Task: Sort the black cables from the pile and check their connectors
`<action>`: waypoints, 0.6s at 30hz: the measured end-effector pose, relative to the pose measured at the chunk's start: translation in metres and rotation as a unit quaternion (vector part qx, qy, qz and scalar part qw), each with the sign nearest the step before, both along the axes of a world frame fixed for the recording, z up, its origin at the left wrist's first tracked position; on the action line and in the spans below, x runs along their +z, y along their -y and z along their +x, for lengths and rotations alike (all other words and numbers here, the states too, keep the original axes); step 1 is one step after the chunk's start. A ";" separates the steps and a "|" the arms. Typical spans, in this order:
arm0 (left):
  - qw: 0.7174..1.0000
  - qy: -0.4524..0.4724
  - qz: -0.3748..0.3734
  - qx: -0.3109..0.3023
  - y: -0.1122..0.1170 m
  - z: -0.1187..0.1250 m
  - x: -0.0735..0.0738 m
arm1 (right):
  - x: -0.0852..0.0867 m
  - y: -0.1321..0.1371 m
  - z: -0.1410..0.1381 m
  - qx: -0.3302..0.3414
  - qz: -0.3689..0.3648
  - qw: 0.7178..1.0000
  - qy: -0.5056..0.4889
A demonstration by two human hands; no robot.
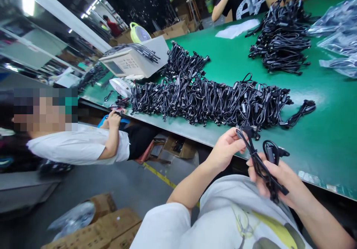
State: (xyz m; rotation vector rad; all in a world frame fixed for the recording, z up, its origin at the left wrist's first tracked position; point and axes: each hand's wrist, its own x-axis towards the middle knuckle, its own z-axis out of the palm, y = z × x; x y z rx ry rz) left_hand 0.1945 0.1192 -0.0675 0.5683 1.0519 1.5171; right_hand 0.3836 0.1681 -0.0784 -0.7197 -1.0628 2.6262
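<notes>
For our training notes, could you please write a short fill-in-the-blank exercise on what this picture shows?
1. Both hands, the left hand and the right hand, hold a black ____.
2. The long heap of cables lies on a table whose top is ____ in colour.
3. The clear bags lie at the table's far ____ side.
4. The small fan has a ____ frame.

Missing words: cable; green; right; yellow-green
</notes>
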 end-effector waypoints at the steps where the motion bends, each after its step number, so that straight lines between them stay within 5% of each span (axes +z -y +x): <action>1: 1.000 0.000 -0.001 0.006 -0.001 0.000 -0.001 | -0.003 0.000 0.000 0.005 0.009 1.000 0.004; 7: 0.999 -0.021 -0.003 0.038 0.000 -0.003 -0.003 | -0.030 -0.007 0.007 -0.048 0.114 0.991 0.054; 12: 0.999 -0.016 -0.028 0.025 0.000 -0.004 0.003 | -0.021 -0.010 0.000 -0.011 0.253 0.961 0.113; 18: 0.999 0.021 -0.031 0.008 0.004 -0.008 0.003 | -0.011 -0.006 -0.012 0.029 0.132 0.989 0.060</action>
